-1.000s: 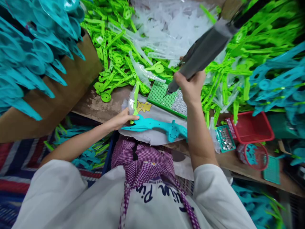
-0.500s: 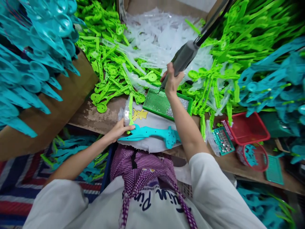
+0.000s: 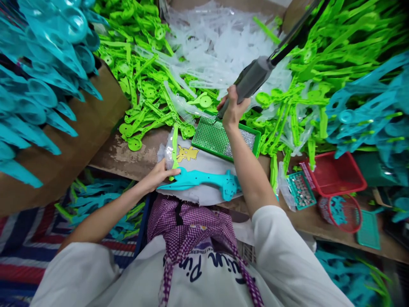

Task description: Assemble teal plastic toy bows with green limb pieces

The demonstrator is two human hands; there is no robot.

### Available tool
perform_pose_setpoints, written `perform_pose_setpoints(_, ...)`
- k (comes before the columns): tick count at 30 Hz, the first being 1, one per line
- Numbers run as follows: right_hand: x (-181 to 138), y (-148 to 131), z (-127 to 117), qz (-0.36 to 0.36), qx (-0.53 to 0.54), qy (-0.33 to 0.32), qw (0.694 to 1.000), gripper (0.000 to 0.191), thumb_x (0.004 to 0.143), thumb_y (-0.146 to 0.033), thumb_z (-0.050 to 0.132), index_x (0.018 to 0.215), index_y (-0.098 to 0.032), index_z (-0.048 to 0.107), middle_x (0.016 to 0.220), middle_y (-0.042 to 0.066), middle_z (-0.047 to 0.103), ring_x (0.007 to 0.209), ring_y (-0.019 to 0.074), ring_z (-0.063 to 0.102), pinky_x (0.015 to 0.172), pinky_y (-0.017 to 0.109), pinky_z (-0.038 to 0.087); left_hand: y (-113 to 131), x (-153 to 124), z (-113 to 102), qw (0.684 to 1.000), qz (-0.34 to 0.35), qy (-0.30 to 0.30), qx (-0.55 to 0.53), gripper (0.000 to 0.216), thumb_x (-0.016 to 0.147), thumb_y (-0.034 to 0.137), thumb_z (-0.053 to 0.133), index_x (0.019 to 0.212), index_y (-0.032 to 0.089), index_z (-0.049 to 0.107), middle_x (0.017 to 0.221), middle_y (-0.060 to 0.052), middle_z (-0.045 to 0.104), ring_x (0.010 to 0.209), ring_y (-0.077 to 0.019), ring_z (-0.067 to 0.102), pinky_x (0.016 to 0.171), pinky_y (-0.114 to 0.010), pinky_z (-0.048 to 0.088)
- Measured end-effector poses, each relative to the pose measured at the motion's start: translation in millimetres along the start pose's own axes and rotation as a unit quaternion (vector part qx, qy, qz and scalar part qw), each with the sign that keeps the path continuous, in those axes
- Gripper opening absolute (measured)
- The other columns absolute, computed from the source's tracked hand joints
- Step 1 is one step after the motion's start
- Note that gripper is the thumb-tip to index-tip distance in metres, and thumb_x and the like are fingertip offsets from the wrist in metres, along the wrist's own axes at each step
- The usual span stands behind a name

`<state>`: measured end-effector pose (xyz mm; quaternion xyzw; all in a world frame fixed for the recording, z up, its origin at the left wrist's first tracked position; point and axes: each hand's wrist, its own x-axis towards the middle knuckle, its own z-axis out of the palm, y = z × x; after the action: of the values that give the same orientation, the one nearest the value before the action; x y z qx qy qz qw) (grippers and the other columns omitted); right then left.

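Observation:
My right hand (image 3: pixel 234 111) is wrapped round a grey electric screwdriver (image 3: pixel 254 79), its tip pointing down over a green tray (image 3: pixel 204 138). Small silvery screws (image 3: pixel 247 138) lie in the right part of that tray, partly hidden by my forearm. With thumb and fingers, my left hand (image 3: pixel 161 175) grips the left end of a turquoise plastic part (image 3: pixel 198 179) lying on a pale cloth pad (image 3: pixel 204 196). A light-green plastic strip (image 3: pixel 174 147) stands up from that end, beside a yellow cartoon figure (image 3: pixel 188 152) on the pad.
Heaps of light-green parts (image 3: pixel 147 98) and clear plastic pieces (image 3: pixel 211 47) cover the back of the bench. Turquoise parts (image 3: pixel 41 98) stack over a cardboard box (image 3: pixel 99 123) at left. At right stand a red basket (image 3: pixel 335 172), a round red basket (image 3: pixel 351 213) and a small tray of metal discs (image 3: pixel 300 189).
The view has shifted slightly. Both hands keep their holds, and the screwdriver stays over the green tray with almost no movement.

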<state>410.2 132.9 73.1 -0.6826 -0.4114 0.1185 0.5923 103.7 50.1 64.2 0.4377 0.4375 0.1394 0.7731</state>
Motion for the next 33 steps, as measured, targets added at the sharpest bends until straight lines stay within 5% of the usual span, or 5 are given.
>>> perform_pose_setpoints(13, -1.4, -5.6, -3.3, -0.006, 0.016, -0.065, 0.998, 0.068, 0.091, -0.081, 0.031, 0.106, -0.024, 0.064, 0.070, 0.002, 0.061, 0.065, 0.0194, 0.069, 0.057, 0.034, 0.056, -1.0, -0.1, -1.0, 0.999, -0.037, 0.006, -0.016, 0.059, 0.063, 0.023, 0.085, 0.117, 0.021, 0.061, 0.109, -0.011, 0.073, 0.097, -0.0266, 0.069, 0.068, -0.031, 0.056)
perform_pose_setpoints(19, -1.1, -34.7, -17.9, -0.009, 0.005, 0.056, 0.998, 0.081, 0.086, -0.088, 0.013, 0.117, -0.027, 0.056, 0.063, 0.001, 0.053, 0.058, 0.0229, 0.064, 0.055, 0.039, 0.054, -3.6, 0.3, -1.0, 1.000, -0.019, 0.016, 0.008, 0.057, 0.066, 0.029, 0.085, 0.117, 0.019, 0.061, 0.112, -0.012, 0.072, 0.105, -0.0288, 0.067, 0.071, -0.032, 0.057)
perform_pose_setpoints(22, -28.3, -66.6, -32.2, 0.001, 0.056, 0.074, 0.996, 0.074, 0.086, -0.087, 0.014, 0.107, -0.029, 0.054, 0.059, 0.001, 0.052, 0.051, 0.0197, 0.057, 0.052, 0.038, 0.052, -5.2, 1.1, 0.6, 1.000, 0.009, 0.022, 0.016, 0.055, 0.067, 0.030, 0.085, 0.116, 0.019, 0.063, 0.111, -0.012, 0.072, 0.106, -0.0293, 0.067, 0.076, -0.034, 0.057)
perform_pose_setpoints(26, -104.2, -100.6, -33.7, -0.018, 0.206, -0.047, 0.977, 0.064, 0.081, -0.089, 0.037, 0.095, -0.029, 0.056, 0.049, -0.004, 0.048, 0.039, 0.0157, 0.048, 0.040, 0.032, 0.043, -5.7, 0.9, 3.2, 1.000, 0.006, 0.018, -0.005, 0.057, 0.065, 0.031, 0.086, 0.116, 0.018, 0.063, 0.108, -0.011, 0.073, 0.101, -0.0275, 0.068, 0.078, -0.033, 0.057)
perform_pose_setpoints(33, -178.5, -104.5, -3.6, -0.034, 0.274, -0.151, 0.949, 0.047, 0.077, -0.070, 0.066, 0.077, -0.023, 0.065, 0.063, -0.001, 0.063, 0.054, 0.0151, 0.062, 0.055, 0.032, 0.054, -5.1, 1.4, 3.8, 0.998, 0.049, -0.026, -0.009, 0.054, 0.063, 0.030, 0.084, 0.109, 0.016, 0.062, 0.090, -0.004, 0.073, 0.089, -0.0221, 0.068, 0.080, -0.031, 0.055)
